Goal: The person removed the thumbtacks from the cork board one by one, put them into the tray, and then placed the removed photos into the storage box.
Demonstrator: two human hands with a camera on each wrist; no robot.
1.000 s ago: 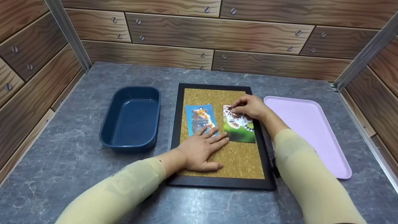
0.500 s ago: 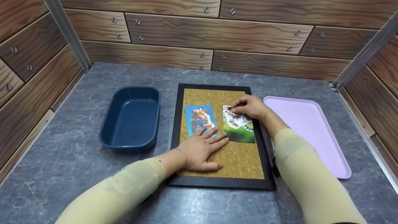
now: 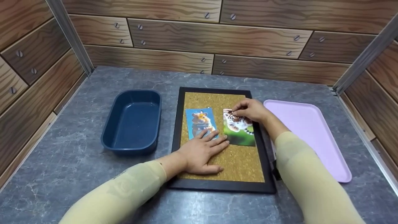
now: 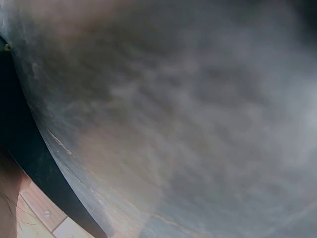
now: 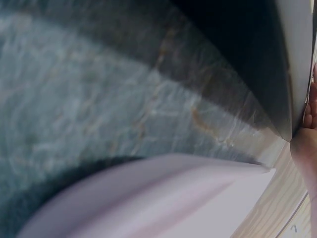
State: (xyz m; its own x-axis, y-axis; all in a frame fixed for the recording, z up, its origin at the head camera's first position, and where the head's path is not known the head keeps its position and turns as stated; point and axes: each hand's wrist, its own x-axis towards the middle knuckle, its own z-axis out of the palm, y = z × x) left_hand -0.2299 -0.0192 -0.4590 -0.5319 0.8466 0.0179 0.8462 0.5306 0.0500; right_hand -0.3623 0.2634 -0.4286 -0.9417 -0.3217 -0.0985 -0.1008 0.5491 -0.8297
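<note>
A black-framed cork board (image 3: 239, 165) lies on the table with two pictures on it. My left hand (image 3: 202, 154) rests flat and spread on the cork, its fingers over the lower part of the hamster picture (image 3: 191, 119). A small pin head (image 3: 201, 111) shows near that picture's top edge. To the right is the tiger picture (image 3: 239, 137), lying flat. My right hand (image 3: 251, 110) bends over its top, thumb and forefinger pinched together there on a small thing that the fingertips hide. Part of this hand (image 5: 307, 144) shows at the right wrist view's edge.
Left of the board stands a deep dark-blue bin (image 3: 132, 148). A flat lilac tray (image 3: 311, 140) lies on the right, partly behind the right forearm. Wood-patterned walls (image 3: 174, 34) enclose the grey marbled table (image 3: 62, 130). The left wrist view is mostly blurred.
The head view has tilted up slightly, so everything sits a little lower in it. Both hands and both pictures keep their places on the board.
</note>
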